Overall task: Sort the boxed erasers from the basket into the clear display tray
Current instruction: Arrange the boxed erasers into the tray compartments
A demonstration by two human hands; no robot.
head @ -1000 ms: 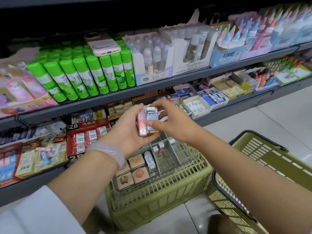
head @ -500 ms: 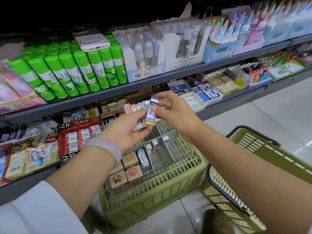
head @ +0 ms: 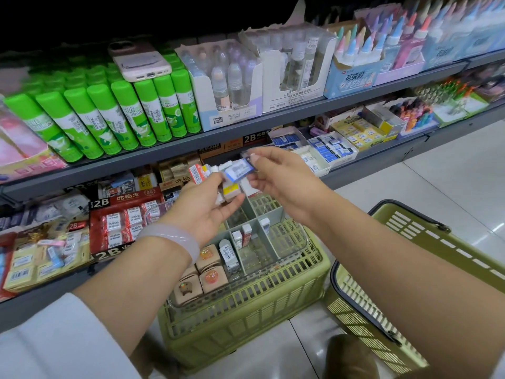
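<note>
My left hand [head: 203,207] holds a small stack of boxed erasers [head: 216,179], red, white and yellow ones, above the clear display tray [head: 296,248]. My right hand [head: 281,181] pinches a blue and white boxed eraser [head: 239,169] at the top of that stack. The divided tray rests on an upturned green crate [head: 246,310]. Its compartments hold brown cube boxes [head: 202,269] at the near left and several small boxed erasers [head: 241,237] in the middle. The green basket [head: 426,269] stands at the right on the floor.
Store shelves run across the back with green glue sticks [head: 114,116], clear bottles, 2B eraser boxes [head: 123,214] and blue eraser trays [head: 332,147]. A phone [head: 139,61] lies on top of the glue sticks. White floor tiles show on the right.
Both hands have risen a little. My right hand has drawn the blue and white eraser up and to the right, tilting it out of the stack in my left hand.
</note>
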